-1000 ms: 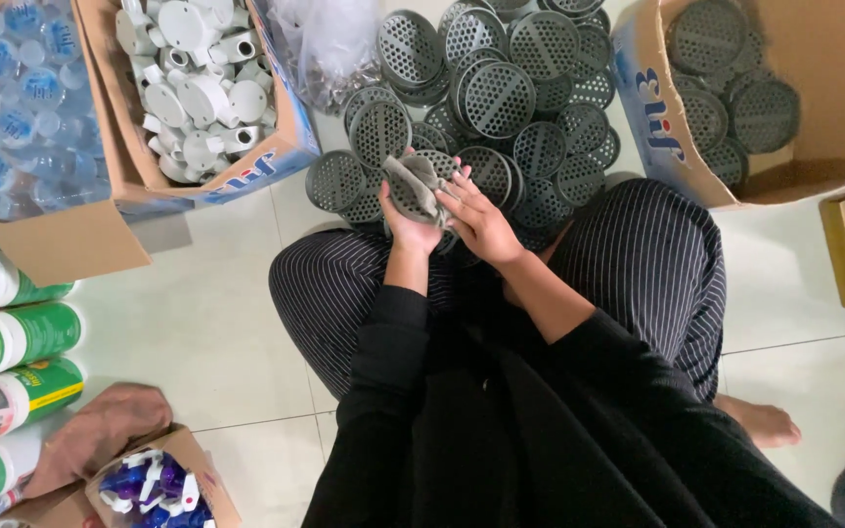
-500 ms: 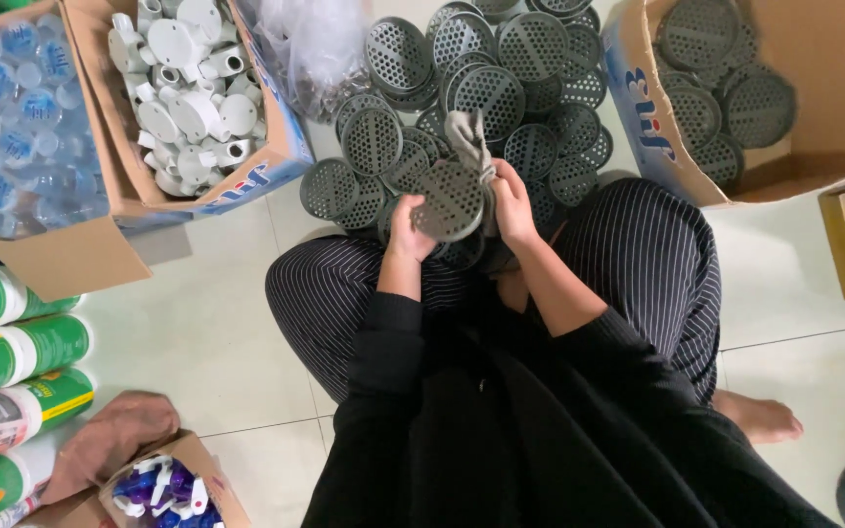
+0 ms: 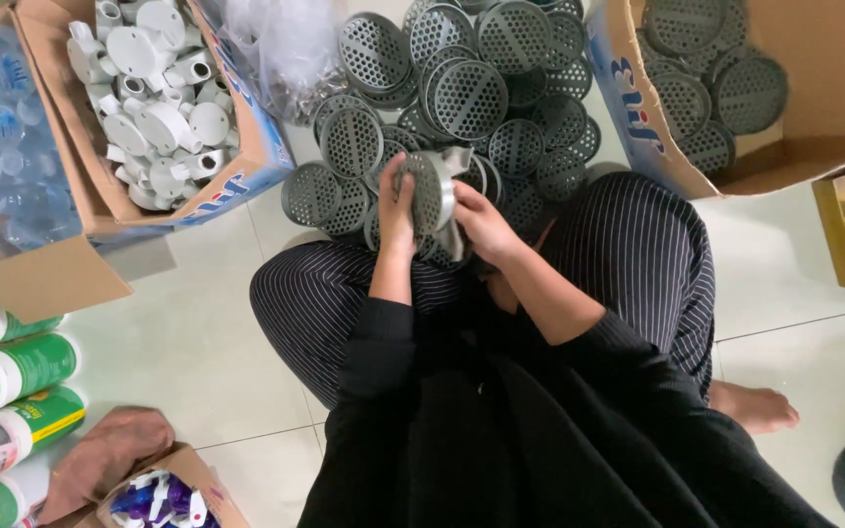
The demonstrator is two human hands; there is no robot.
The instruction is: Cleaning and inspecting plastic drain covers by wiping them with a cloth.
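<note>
From the head camera we are looking straight down at a person sitting cross-legged on a pale tiled floor [image 3: 198, 342] in striped trousers and a black top. Our left hand [image 3: 398, 210] is gripping a round grey strainer [image 3: 429, 191] by its rim, holding it on edge above the lap, just in front of the knees. Our right hand [image 3: 481, 223] is pressing a grey cloth [image 3: 454, 235] against the strainer's other side, fingers closed on the cloth; how much of the strainer the cloth is covering we cannot quite tell, since the hands are hiding it. Directly beyond the hands a heap of strainers [image 3: 462, 93] of the same kind is lying on the floor, and more are sitting in a cardboard box [image 3: 833, 98] to the right. To the left, another box [image 3: 256, 161] is holding white plastic fittings [image 3: 154, 108], with a clear plastic bag [image 3: 281, 49] beside it. Green spray cans [image 3: 7, 376] are lying at the far left edge, and a brown rag [image 3: 105, 455] is lying near them.
</note>
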